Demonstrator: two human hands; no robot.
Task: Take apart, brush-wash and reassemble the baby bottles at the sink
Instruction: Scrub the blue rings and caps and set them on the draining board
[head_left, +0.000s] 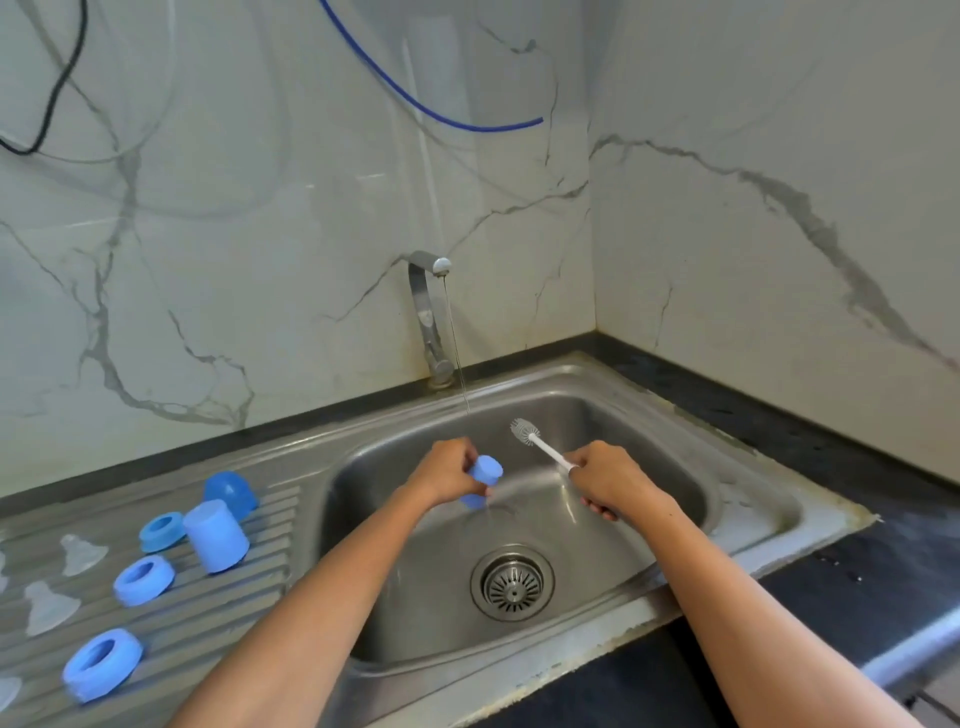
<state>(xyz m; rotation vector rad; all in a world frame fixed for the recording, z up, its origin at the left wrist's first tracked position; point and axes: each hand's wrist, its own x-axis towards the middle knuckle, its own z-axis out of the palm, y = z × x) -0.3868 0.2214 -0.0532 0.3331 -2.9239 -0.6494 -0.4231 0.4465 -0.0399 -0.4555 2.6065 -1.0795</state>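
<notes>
Steel sink (691, 415) fills centre frame, drain strainer (512, 582) at about 6 o'clock in the basin. Tap (428, 312) at 12 o'clock on the back rim, thin stream of water running down into the basin. Ribbed drainboard (218, 613) to 9 o'clock of the basin carries the taken-apart parts.

Left hand (447, 475) over the basin centre, fingers curled round a blue bottle body (483, 486), which is tilted, closed end up and toward 1 o'clock, lower end pointing down. Looks like water draining from it, so likely a rinse or pour-out. Right hand (610, 480) at 3 o'clock of the left, clenched round the handle of a white bottle brush (540, 447), bristle head (523, 431) up at 11 o'clock from the fist, clear of the bottle, near the stream.

On the drainboard: second blue bottle body (215, 535) standing upside down, blue dome cap (228, 491) just behind it at 12 o'clock, three blue collar rings (101, 665) (144, 579) (162, 531) running 7 to 11 o'clock, clear teats (49, 605) (80, 553) left of them.

Handling, judged: bottle is light, stiff plastic, wet so probably slippery; grip round the mid-barrel, not the rim, leaving the mouth free for the brush. Teats are soft, floppy, near-invisible on steel; pinch at the base flange. Rings are rigid; hold by the outer edge.
</notes>
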